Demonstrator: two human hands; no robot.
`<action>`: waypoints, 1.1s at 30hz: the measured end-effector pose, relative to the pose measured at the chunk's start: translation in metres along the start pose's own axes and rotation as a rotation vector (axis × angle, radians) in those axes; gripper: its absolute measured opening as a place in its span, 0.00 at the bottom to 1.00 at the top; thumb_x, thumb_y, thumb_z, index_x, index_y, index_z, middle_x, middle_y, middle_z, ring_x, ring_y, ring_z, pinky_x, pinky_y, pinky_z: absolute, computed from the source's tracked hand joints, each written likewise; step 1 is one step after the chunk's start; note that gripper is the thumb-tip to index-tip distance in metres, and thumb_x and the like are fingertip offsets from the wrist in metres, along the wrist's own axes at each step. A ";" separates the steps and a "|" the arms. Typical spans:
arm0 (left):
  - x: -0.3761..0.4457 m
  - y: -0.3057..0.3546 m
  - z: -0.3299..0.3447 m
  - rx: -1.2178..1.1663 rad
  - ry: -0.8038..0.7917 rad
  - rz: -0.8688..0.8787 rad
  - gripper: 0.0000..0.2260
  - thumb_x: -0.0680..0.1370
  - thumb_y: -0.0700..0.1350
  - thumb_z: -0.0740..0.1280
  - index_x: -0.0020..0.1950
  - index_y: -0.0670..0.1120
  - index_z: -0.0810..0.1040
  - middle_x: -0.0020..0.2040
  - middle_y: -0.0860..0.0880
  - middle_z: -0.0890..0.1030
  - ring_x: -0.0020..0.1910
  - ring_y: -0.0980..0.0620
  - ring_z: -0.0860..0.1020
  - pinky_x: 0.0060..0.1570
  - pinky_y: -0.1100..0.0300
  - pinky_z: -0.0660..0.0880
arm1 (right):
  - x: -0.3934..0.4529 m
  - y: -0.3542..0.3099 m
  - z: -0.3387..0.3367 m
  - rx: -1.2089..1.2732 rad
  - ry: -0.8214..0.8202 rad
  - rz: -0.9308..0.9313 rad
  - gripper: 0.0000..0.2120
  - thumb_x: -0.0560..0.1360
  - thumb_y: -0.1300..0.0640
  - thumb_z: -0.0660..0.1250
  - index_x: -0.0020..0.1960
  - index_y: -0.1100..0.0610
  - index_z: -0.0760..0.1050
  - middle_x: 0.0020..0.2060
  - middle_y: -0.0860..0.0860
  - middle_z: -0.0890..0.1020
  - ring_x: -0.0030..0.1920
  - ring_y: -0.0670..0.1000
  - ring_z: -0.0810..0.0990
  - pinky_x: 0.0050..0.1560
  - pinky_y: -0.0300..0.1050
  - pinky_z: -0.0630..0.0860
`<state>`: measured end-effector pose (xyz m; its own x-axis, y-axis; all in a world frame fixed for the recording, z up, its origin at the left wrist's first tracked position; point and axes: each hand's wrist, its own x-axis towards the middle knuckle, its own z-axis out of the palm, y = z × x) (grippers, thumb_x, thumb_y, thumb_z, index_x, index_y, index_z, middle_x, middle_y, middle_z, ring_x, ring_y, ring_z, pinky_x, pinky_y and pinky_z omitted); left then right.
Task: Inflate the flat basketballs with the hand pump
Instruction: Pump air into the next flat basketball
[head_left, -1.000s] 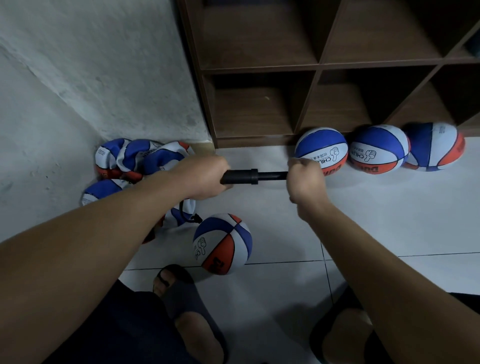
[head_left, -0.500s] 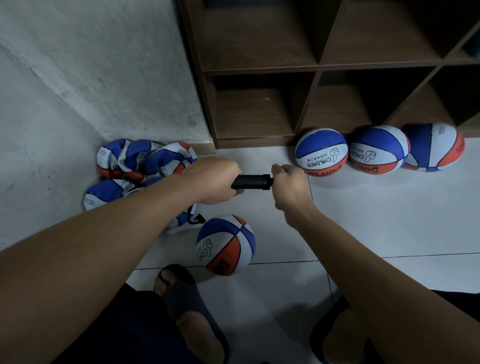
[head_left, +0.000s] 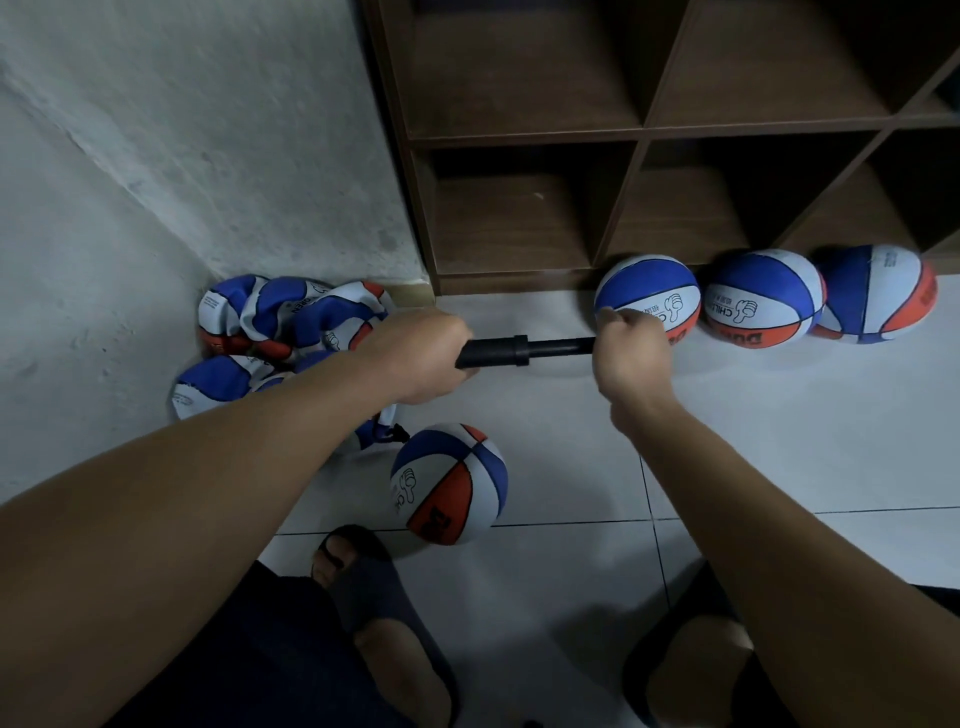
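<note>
A black hand pump (head_left: 511, 351) is held level above the floor between both hands. My left hand (head_left: 415, 358) grips its barrel, and my right hand (head_left: 631, 353) grips the handle end, with the thin rod drawn out between them. Below the pump a round blue, white and orange basketball (head_left: 448, 483) sits on the tiles near my left foot. A thin black hose runs down from under my left hand toward it; the joint is hidden. Several flat, crumpled basketballs (head_left: 291, 322) lie heaped in the wall corner at left.
Three inflated basketballs (head_left: 761, 304) line the foot of a brown wooden cubby shelf (head_left: 644, 135) at the back right. A rough white wall (head_left: 182, 156) stands at left. My sandalled feet (head_left: 384, 613) are at the bottom edge on white floor tiles (head_left: 779, 441).
My right hand has pulled the handle out to the right, so the pump rod shows again after being pushed in half a second ago. My left hand stays in place.
</note>
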<state>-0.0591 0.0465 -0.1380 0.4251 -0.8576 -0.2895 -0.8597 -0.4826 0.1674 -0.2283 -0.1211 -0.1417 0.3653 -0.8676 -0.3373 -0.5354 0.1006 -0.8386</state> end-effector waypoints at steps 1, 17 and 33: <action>0.000 0.004 0.001 0.010 0.008 0.003 0.15 0.82 0.53 0.70 0.37 0.53 0.74 0.35 0.50 0.78 0.32 0.50 0.78 0.30 0.57 0.68 | -0.006 0.000 0.005 -0.023 -0.012 -0.040 0.14 0.86 0.53 0.60 0.47 0.60 0.76 0.39 0.53 0.77 0.38 0.53 0.73 0.45 0.51 0.72; -0.008 0.020 0.001 0.100 -0.042 0.064 0.16 0.84 0.53 0.68 0.37 0.55 0.70 0.35 0.51 0.77 0.30 0.51 0.75 0.28 0.58 0.63 | -0.025 0.022 0.034 -0.051 -0.222 0.008 0.18 0.87 0.48 0.57 0.52 0.61 0.77 0.35 0.53 0.74 0.34 0.52 0.73 0.36 0.50 0.69; -0.002 0.005 0.009 0.082 0.043 0.005 0.14 0.82 0.50 0.69 0.37 0.53 0.73 0.34 0.51 0.77 0.31 0.51 0.76 0.27 0.58 0.63 | -0.011 0.011 0.016 -0.050 -0.063 -0.059 0.16 0.86 0.52 0.58 0.47 0.60 0.76 0.39 0.55 0.78 0.39 0.54 0.75 0.43 0.51 0.73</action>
<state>-0.0666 0.0470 -0.1449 0.4313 -0.8675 -0.2478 -0.8813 -0.4638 0.0900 -0.2260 -0.1030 -0.1539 0.4436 -0.8390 -0.3151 -0.5484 0.0241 -0.8359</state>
